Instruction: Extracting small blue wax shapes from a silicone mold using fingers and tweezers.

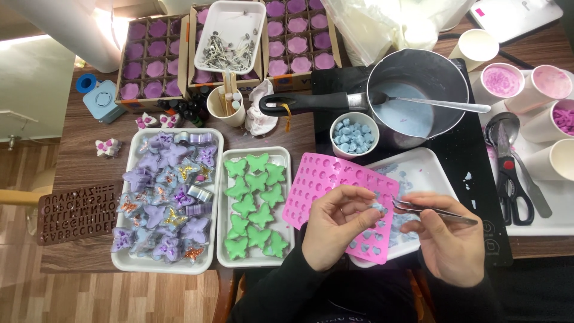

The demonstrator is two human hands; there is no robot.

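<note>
My left hand [336,224] pinches a small pale blue wax piece [376,206] between thumb and fingers, just above a pink silicone mould [323,182] with many small cavities. My right hand [445,236] grips metal tweezers [433,210] whose tips point left and meet the blue piece. The mould lies tilted over a white tray [418,167] that holds pale blue crumbs. A white cup of small blue wax shapes [354,133] stands just behind the mould.
A pot of pale blue wax [412,96] with a spoon sits on a black hob. White trays hold green butterflies [256,203] and purple butterflies [164,200]. Boxes of purple pieces [152,60], paper cups [502,81], scissors [514,185] and a brown letter mould [78,210] surround them.
</note>
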